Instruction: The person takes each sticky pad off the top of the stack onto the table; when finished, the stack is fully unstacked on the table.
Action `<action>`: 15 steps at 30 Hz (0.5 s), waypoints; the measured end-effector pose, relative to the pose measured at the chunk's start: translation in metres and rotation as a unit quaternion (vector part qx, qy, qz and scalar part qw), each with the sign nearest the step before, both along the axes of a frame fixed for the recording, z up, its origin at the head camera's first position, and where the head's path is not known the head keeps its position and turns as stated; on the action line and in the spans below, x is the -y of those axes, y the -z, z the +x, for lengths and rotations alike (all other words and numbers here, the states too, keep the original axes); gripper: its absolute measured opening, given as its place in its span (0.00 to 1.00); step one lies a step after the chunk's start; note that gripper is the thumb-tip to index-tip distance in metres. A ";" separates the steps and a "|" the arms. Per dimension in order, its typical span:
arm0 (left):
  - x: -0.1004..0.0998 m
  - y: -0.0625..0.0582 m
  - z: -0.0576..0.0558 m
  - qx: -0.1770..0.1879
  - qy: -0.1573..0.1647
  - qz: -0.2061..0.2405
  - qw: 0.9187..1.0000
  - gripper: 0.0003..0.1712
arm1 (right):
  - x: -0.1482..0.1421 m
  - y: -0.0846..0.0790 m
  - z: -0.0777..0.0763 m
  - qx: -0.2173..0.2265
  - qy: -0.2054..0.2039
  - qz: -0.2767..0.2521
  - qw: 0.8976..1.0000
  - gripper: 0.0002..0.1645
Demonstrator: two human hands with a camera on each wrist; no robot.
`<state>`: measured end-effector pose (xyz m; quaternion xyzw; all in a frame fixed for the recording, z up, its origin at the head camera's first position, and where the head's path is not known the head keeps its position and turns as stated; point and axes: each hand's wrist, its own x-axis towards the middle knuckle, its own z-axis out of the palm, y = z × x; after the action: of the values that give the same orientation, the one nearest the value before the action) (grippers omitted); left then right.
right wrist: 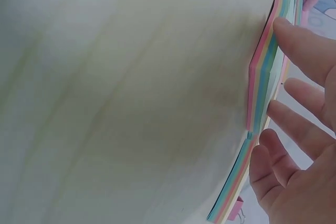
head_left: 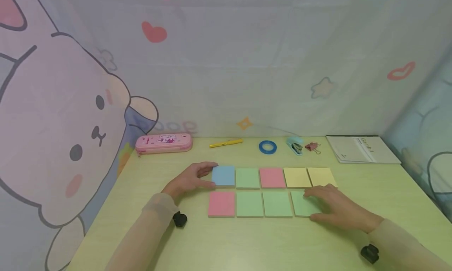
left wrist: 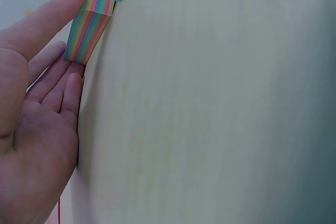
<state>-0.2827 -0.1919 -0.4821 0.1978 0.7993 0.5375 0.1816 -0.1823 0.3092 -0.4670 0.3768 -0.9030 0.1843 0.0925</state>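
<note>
Square sticky note pads lie in two rows. At the left end of the back row is a blue sticky note pad (head_left: 223, 176); my left hand (head_left: 192, 178) holds it by its left side, thumb at the front corner and fingers at the back. In the left wrist view its striped edge (left wrist: 86, 32) shows between thumb and fingers. At the front row's right end, my right hand (head_left: 332, 208) holds a green sticky note pad (head_left: 300, 208) between thumb and forefinger, covering part of it. The right wrist view shows its layered edge (right wrist: 260, 87).
A pink pad (head_left: 221, 204) and more green pads (head_left: 249, 204) share the front row. Behind stand a pink pencil case (head_left: 164, 143), yellow pen (head_left: 226, 143), blue tape roll (head_left: 267, 147), light-blue item (head_left: 294, 145), pink binder clip (head_left: 312, 147) and notebook (head_left: 363, 149). A printed curtain hangs behind.
</note>
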 end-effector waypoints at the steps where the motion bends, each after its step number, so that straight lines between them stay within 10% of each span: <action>1: 0.000 0.000 0.000 0.002 -0.001 -0.001 1.000 0.45 | 0.000 0.000 0.000 0.002 0.000 0.001 1.000 0.31; 15: -0.001 0.000 -0.002 0.006 -0.002 0.003 1.000 0.45 | 0.004 -0.005 -0.002 0.045 0.008 -0.002 0.999 0.33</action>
<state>-0.2845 -0.1911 -0.4824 0.1936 0.7970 0.5416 0.1843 -0.1843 0.3054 -0.4620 0.3609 -0.9089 0.2020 0.0537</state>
